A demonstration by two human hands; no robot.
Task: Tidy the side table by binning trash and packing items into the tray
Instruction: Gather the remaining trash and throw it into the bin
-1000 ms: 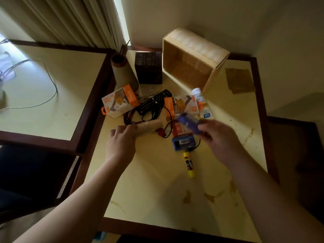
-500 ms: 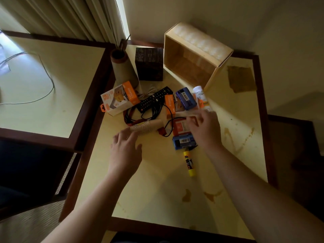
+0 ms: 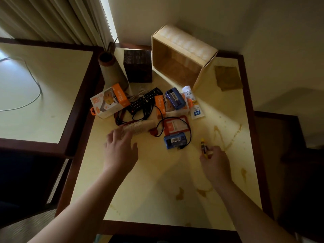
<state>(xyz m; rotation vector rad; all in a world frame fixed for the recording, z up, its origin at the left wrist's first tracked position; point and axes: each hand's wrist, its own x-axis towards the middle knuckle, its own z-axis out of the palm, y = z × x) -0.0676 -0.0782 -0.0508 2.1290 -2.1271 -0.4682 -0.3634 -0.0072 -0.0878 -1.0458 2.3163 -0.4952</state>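
- Right hand (image 3: 214, 162): fingers curled and pinching the yellow glue stick (image 3: 203, 148), its tip pointing away from the person.
- Left hand (image 3: 121, 151): fingers spread and relaxed, holding nothing, fingertips at the near end of the ribbed paper cup stack (image 3: 137, 128) lying on its side.
- Between the two hands, just beyond them: blue box (image 3: 174, 141) with barcode label, black cable (image 3: 175, 122) looped round it.
- Farther beyond the grip: wooden tray (image 3: 182, 57) tipped on its side at the side table (image 3: 157, 190) rear; remote control (image 3: 144, 100) and orange charger boxes (image 3: 109, 100) before it.
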